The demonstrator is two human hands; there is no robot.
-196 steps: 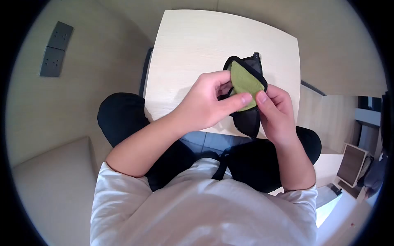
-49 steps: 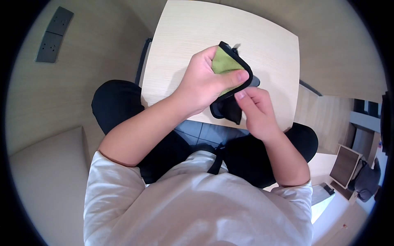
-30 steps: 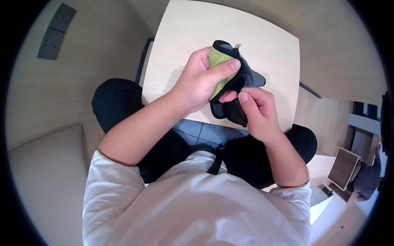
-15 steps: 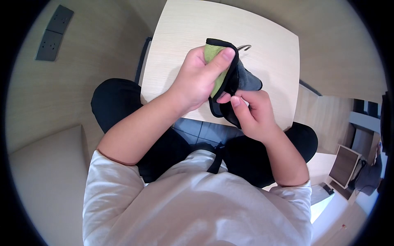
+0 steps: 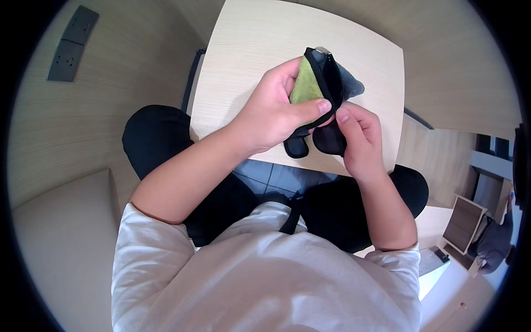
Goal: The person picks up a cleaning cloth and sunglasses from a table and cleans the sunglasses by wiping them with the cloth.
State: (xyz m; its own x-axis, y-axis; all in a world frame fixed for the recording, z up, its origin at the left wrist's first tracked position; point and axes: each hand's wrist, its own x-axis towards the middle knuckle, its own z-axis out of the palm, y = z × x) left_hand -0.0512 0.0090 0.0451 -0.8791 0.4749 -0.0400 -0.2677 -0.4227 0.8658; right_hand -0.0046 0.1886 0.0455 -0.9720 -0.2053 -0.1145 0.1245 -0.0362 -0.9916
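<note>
My left hand is closed on a green and grey cloth with black edging, its thumb pressed over the fold. A pair of dark sunglasses lies against the cloth. One lens shows below the fingers; the other dark part stands beside the green fold, with a thin metallic piece at its top. My right hand pinches the sunglasses near their middle. The cloth's grey side sticks out to the right, and a black-edged corner hangs below my left hand. Fingers hide part of the frame.
Both hands are above a pale wood table. My knees in black trousers flank its near edge. Wall sockets are at the upper left. A person in dark clothing is at the far right, near a wooden-framed panel.
Both hands have shifted slightly right. The cloth and sunglasses have turned, so a dark lens now shows below my fingers. My left thumb has moved lower on the cloth.
</note>
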